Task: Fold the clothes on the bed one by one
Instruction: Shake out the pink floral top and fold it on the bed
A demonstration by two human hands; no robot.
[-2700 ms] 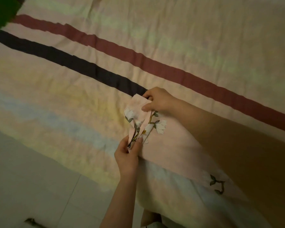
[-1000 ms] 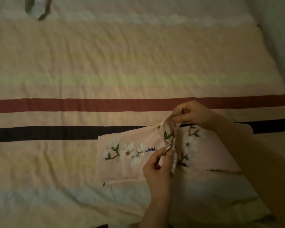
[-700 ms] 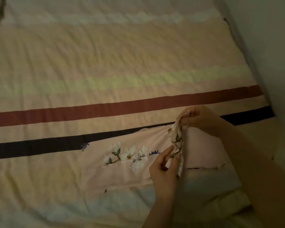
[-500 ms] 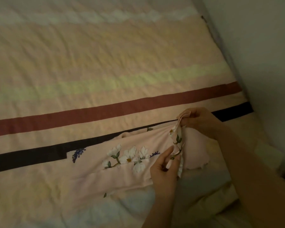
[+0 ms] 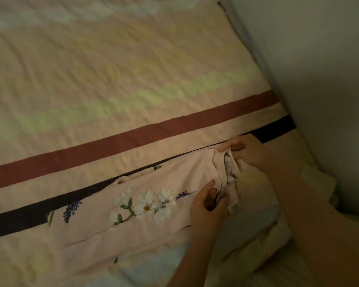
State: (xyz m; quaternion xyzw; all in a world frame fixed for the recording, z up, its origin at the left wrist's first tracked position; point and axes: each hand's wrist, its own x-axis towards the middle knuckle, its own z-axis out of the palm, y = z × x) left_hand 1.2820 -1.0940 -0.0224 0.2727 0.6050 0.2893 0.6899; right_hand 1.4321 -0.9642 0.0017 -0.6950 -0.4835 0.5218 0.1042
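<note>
Pink garment point(image 5: 145, 206): a floral-printed piece lying stretched across my striped bedsheet point(image 5: 112, 79), over the sheet's dark stripe, near the bed's front edge.
My left hand point(image 5: 207, 206): fingers curled, pinching the near side of the garment's bunched right end.
My right hand point(image 5: 245, 152): fingers curled, gripping the far side of that same end.
Wall point(image 5: 319, 69): pale, along the bed's right side.

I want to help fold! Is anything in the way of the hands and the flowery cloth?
No. The left hand and right hand both already pinch the flowery cloth; nothing visible lies between them.
</note>
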